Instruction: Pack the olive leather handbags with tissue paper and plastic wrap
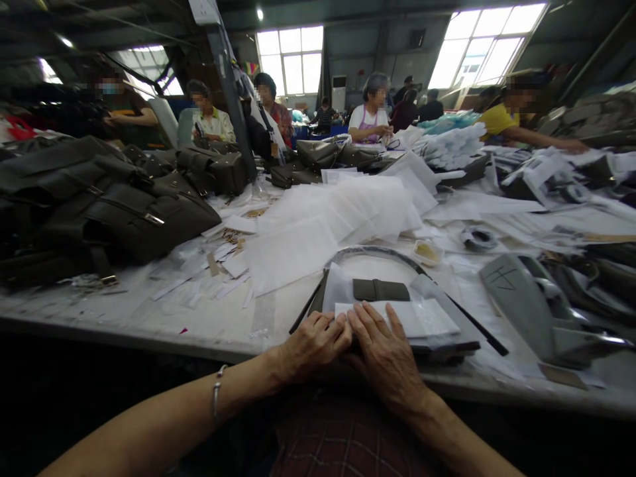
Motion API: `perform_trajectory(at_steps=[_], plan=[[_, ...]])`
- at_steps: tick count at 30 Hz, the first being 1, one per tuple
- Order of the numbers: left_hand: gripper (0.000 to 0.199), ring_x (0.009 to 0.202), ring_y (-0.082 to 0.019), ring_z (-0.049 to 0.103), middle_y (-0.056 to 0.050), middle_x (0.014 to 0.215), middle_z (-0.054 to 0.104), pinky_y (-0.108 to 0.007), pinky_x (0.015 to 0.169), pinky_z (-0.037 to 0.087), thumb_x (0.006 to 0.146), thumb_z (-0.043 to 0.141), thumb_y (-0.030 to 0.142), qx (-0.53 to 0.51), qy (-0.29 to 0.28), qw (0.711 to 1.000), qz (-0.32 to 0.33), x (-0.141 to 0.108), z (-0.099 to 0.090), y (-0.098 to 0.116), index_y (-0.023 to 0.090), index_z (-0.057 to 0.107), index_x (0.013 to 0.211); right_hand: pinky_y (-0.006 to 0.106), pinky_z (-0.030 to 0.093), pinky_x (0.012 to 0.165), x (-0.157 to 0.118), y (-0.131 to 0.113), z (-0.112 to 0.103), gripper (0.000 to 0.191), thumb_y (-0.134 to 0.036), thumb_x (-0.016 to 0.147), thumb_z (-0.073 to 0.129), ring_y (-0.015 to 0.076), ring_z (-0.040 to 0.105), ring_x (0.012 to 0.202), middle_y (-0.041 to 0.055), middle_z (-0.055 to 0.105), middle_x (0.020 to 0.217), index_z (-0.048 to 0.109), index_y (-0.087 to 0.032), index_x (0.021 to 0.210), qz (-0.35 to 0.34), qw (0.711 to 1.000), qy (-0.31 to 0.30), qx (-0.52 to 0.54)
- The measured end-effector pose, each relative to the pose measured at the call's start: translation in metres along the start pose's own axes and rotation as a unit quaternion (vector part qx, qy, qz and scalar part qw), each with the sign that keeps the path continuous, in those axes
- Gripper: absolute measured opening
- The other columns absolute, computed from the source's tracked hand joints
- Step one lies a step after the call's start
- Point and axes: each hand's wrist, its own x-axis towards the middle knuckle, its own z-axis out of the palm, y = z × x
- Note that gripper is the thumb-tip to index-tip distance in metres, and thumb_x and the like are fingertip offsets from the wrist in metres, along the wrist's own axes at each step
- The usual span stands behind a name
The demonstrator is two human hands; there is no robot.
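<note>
A dark handbag [464,347] lies flat at the table's front edge, its strap [422,265] looped behind it. Translucent tissue sheet [340,281] partly covers the bag, around a dark flap [381,290]. Across its near side runs a folded white wrapping sheet [427,319]. My left hand [315,341] has its fingers curled in a pinch at the left end of that white sheet. Flat on the same sheet, fingers stretched out, rests my right hand [382,341]. Both hands touch at the fingertips, and my palms hide the bag's near edge.
Dark bags [124,205] are heaped on the left. White sheets [338,209] spread over the table's middle beyond paper scraps [233,252]. To the right stand a grey tape dispenser [529,305], a tape roll [478,238] and a small tray [427,252]. Several co-workers sit across the table.
</note>
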Motion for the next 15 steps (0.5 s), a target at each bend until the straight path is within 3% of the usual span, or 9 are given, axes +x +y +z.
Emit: perform_trajectory(at_steps=[5, 9, 13, 15], plan=[[0.027, 0.09, -0.02, 0.065, -0.012, 0.11, 0.065, -0.034, 0.077, 0.053, 0.099, 0.037, 0.017, -0.06, -0.023, 0.997, -0.038, 0.017, -0.02, -0.008, 0.011, 0.051, 0.121, 0.054, 0.028, 0.114, 0.005, 0.006, -0.009, 0.051, -0.028, 0.09, 0.061, 0.0321, 0.05, 0.13, 0.0152, 0.06, 0.136, 0.048, -0.013, 0.137, 0.018, 1.0, -0.011, -0.01], [0.032, 0.096, -0.021, 0.064, -0.012, 0.114, 0.065, -0.036, 0.084, 0.052, 0.097, 0.039, 0.015, -0.066, -0.054, 0.995, -0.059, 0.024, -0.031, -0.004, 0.011, 0.05, 0.127, 0.051, 0.036, 0.109, 0.011, 0.013, -0.012, 0.042, -0.026, 0.089, 0.058, 0.0305, 0.057, 0.12, 0.0163, 0.065, 0.125, 0.053, -0.012, 0.129, 0.006, 1.0, 0.001, -0.002], [0.038, 0.124, -0.025, 0.054, -0.015, 0.13, 0.06, -0.044, 0.108, 0.041, 0.098, 0.034, 0.012, 0.011, 0.017, 0.998, -0.064, 0.02, -0.02, 0.003, 0.007, 0.048, 0.134, 0.048, 0.042, 0.104, 0.016, 0.014, -0.011, 0.034, -0.025, 0.09, 0.055, 0.0294, 0.062, 0.111, 0.0168, 0.068, 0.118, 0.056, -0.011, 0.12, -0.012, 1.0, 0.005, 0.016], [0.037, 0.127, -0.025, 0.051, -0.015, 0.13, 0.06, -0.045, 0.111, 0.039, 0.099, 0.033, 0.01, 0.04, 0.057, 0.996, -0.06, 0.018, -0.01, 0.005, 0.006, 0.05, 0.131, 0.047, 0.044, 0.103, 0.018, 0.013, -0.011, 0.03, -0.021, 0.088, 0.055, 0.0294, 0.063, 0.108, 0.0163, 0.069, 0.115, 0.057, -0.011, 0.116, -0.01, 1.0, 0.001, 0.027]])
